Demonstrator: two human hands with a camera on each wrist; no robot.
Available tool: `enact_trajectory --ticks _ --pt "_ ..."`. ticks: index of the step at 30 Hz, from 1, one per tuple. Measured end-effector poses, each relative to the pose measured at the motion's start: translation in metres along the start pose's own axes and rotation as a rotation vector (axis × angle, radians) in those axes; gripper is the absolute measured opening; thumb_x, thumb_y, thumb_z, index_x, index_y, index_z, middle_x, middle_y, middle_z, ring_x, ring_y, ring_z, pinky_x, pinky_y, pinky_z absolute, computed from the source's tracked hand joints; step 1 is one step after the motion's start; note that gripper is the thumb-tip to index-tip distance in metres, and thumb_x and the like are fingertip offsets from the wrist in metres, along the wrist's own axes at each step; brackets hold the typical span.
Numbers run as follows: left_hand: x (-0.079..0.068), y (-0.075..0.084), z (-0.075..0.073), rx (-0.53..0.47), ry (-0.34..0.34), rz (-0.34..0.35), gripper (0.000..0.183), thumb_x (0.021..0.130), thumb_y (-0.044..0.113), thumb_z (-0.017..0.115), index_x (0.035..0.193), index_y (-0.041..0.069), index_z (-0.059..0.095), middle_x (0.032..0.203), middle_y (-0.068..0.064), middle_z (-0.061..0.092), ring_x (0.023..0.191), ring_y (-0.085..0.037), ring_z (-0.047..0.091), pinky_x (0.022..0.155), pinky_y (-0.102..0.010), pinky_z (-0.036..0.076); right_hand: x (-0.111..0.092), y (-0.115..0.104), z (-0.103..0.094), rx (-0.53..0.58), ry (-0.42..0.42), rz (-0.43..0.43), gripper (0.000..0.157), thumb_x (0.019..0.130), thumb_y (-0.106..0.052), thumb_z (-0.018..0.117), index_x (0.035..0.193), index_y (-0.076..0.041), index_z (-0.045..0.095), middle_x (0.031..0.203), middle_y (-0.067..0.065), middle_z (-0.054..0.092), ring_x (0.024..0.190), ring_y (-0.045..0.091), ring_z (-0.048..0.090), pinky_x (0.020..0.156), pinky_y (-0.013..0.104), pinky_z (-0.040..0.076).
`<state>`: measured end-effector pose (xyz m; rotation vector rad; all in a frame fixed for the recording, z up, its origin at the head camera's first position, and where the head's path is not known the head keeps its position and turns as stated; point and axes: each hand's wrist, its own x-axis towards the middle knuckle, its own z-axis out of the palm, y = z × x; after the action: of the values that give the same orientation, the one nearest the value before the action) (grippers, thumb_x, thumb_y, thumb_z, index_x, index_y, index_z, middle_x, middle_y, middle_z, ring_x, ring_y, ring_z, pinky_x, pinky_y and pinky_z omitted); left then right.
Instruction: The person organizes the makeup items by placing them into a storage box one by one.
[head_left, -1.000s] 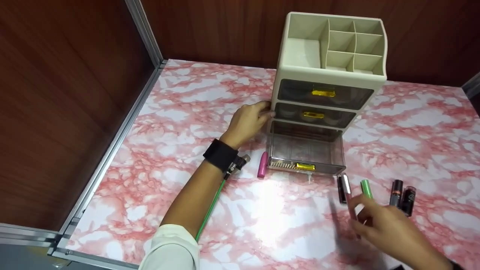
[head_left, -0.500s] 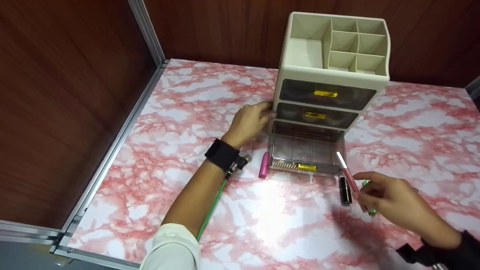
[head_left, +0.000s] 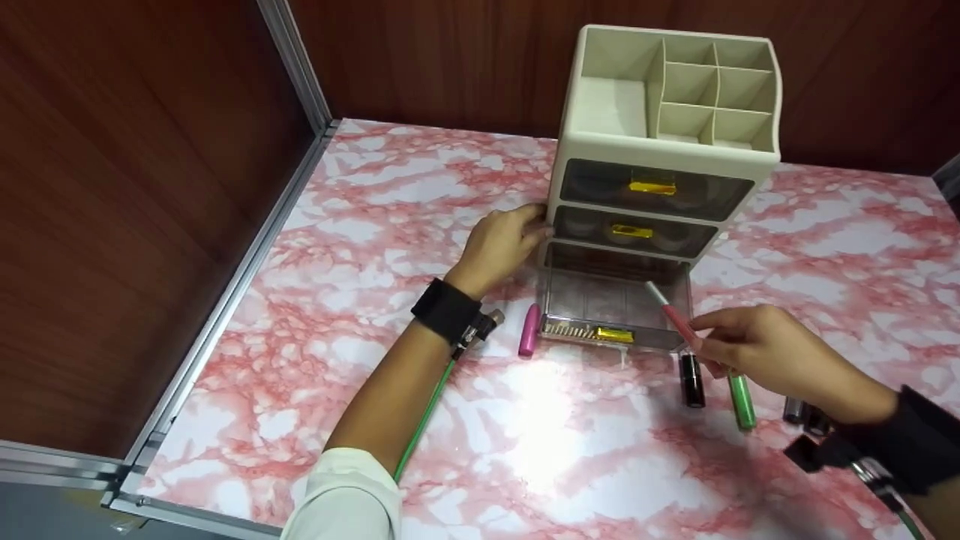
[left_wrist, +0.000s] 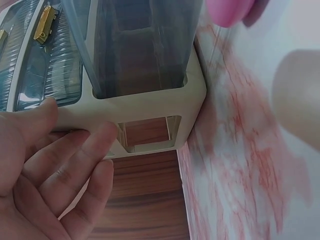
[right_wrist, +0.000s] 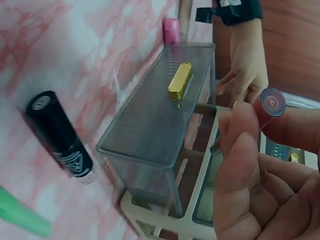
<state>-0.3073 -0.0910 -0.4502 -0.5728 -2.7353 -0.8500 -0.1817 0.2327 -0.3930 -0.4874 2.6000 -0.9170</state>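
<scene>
Marbled table under everything. Cream cabinet stands upright near the back wall, its front turned to the person, likely so the drawers can be reached. Lowest drawer pulled out, two above it closed; an extended drawer presumably makes the cabinet easier to shift. That would explain the left hand: thumb at the front edge, fingers loosely bent against the side, apparently a brace rather than a firm grip. Right hand, well apart from it, pinches a red tube between thumb and fingers. Held near one end, leaving the pale tip free and slanting over the drawer; clearance cannot be told. Green tube and black tube lie near the drawer's front right corner, within the right hand's reach; pink tube just beside its left. Dark tubes partly hidden by the right wrist.
</scene>
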Motion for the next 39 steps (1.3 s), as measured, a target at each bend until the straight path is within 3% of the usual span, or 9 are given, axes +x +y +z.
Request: enact_trajectory --ticks 7,9,21,27,32,35,39 --pt "0.000 0.000 0.001 0.008 0.005 0.004 0.035 0.095 0.039 0.061 0.119 0.014 0.067 0.107 -0.003 0.071 0.092 -0.025 0.067 0.076 -0.038 0.051 0.031 -0.013 0.004 -0.059 0.006 -0.068 0.016 0.094 -0.012 0.063 0.104 -0.003 0.072 0.067 0.000 0.063 0.058 0.014 0.055 0.050 0.027 0.043" --pt "0.001 0.000 0.001 0.011 0.005 0.004 0.035 0.095 0.039 0.062 0.119 0.014 0.066 0.106 -0.003 0.072 0.092 -0.025 0.067 0.076 -0.038 0.051 0.041 -0.016 0.005 -0.054 0.004 -0.073 0.015 0.094 -0.012 0.063 0.101 -0.003 0.072 0.067 0.000 0.064 0.057 0.012 0.056 0.051 0.027 0.047" --pt "0.000 -0.001 0.002 0.019 0.016 0.018 0.034 0.095 0.038 0.063 0.119 0.014 0.067 0.104 -0.003 0.072 0.088 -0.024 0.068 0.073 -0.036 0.052 0.103 -0.031 0.023 -0.056 -0.034 -0.055 0.018 0.092 -0.013 0.065 0.099 0.000 0.075 0.073 0.002 0.070 0.060 0.013 0.063 0.055 0.027 0.052" --pt "0.000 -0.001 0.001 0.017 0.015 0.010 0.034 0.096 0.038 0.061 0.119 0.014 0.067 0.105 -0.002 0.072 0.090 -0.024 0.068 0.074 -0.037 0.052 0.124 -0.033 0.036 -0.167 0.005 -0.121 0.016 0.090 -0.018 0.066 0.085 -0.008 0.077 0.066 -0.006 0.067 0.059 0.013 0.059 0.062 0.032 0.049" --pt "0.000 0.000 0.001 0.011 0.015 0.015 0.035 0.096 0.039 0.061 0.120 0.014 0.066 0.105 -0.003 0.072 0.089 -0.023 0.068 0.075 -0.036 0.052 0.132 -0.034 0.043 -0.170 0.021 -0.127 0.020 0.091 -0.019 0.065 0.075 -0.011 0.074 0.061 -0.006 0.064 0.057 0.015 0.057 0.060 0.034 0.047" --pt "0.001 0.000 0.001 0.007 0.011 0.016 0.035 0.096 0.038 0.061 0.120 0.014 0.066 0.104 -0.004 0.072 0.087 -0.023 0.068 0.074 -0.035 0.052 0.134 -0.034 0.048 -0.177 0.045 -0.103 0.018 0.091 -0.021 0.066 0.079 -0.011 0.076 0.067 -0.005 0.067 0.064 0.018 0.060 0.065 0.036 0.048" --pt "0.001 -0.001 0.002 0.008 0.005 0.013 0.034 0.096 0.038 0.061 0.119 0.013 0.066 0.102 -0.005 0.072 0.085 -0.023 0.067 0.073 -0.035 0.052 0.137 -0.036 0.054 -0.205 0.085 -0.072 0.017 0.090 -0.023 0.067 0.097 -0.010 0.075 0.089 0.003 0.073 0.084 0.024 0.065 0.079 0.041 0.049"
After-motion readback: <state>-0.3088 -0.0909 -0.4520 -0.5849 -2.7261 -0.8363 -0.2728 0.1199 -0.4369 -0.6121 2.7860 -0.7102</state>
